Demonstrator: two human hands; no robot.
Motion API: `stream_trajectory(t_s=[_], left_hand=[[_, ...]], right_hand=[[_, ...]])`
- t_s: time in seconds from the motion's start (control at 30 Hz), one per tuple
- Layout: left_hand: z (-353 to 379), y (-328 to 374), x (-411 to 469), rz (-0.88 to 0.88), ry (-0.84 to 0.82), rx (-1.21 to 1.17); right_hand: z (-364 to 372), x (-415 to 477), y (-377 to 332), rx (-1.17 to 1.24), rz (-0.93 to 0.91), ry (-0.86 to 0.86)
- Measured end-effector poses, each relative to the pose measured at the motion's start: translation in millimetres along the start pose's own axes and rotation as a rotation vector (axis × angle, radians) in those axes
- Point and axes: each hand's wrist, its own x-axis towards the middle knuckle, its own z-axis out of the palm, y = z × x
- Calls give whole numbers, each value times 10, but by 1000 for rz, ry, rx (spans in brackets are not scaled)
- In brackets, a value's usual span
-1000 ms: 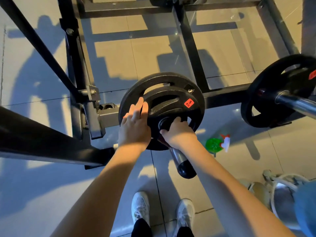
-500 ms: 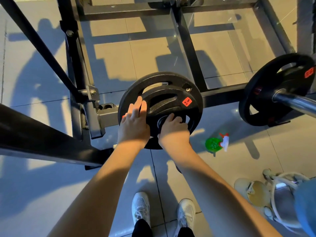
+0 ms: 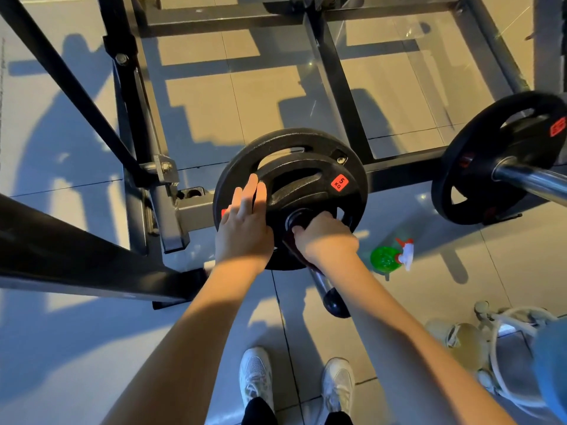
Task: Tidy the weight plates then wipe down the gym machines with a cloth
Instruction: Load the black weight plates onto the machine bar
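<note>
Left hand (image 3: 242, 222) lay flat, fingers straight, against the 5 kg plate (image 3: 306, 185); right hand (image 3: 326, 240) curled tight round its hub, above the peg (image 3: 325, 286).

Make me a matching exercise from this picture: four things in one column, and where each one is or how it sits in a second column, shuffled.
Column one
1. black round 5 kg weight plate
2. green plastic spray bottle
3. left hand
4. right hand

Column two
A. fingers curled at the plate's hub
B. on the grey tiled floor, right of the peg
C. threaded on the chrome peg
D. laid flat, fingers straight, on the plate's left side

Pairs: 1-C, 2-B, 3-D, 4-A
</note>
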Motion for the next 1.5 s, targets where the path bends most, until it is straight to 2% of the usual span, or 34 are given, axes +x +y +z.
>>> stream_trajectory(t_s=[0.1, 0.23, 0.53, 0.7, 0.87, 1.0, 1.1, 1.3, 1.37, 1.5], left_hand=[[16, 8, -11, -6, 14, 6], [36, 21, -11, -33, 1, 21], [50, 55, -16, -31, -3, 24], [17, 32, -8, -20, -19, 22], [24, 25, 4, -22, -13, 27], [27, 20, 0, -16, -34, 32], [8, -6, 5, -3, -47, 50], [2, -35, 9, -7, -67, 56], [5, -40, 10, 1, -53, 39], [-11, -35, 7, 0, -67, 48]], right_hand=[[-97, -50, 141, 118, 36, -123], [-167, 117, 49, 243, -27, -233], [-229, -110, 220, 242, -9, -293], [-153, 13, 1, 114, -50, -173], [-53, -419, 217, -120, -134, -54], [-71, -229, 55, -181, -90, -73], [-57, -79, -93, -214, -126, -72], [-14, -473, 214, -301, -239, -2], [-31, -351, 108, -354, -208, -23], [-45, -167, -57, -287, -185, -83]])
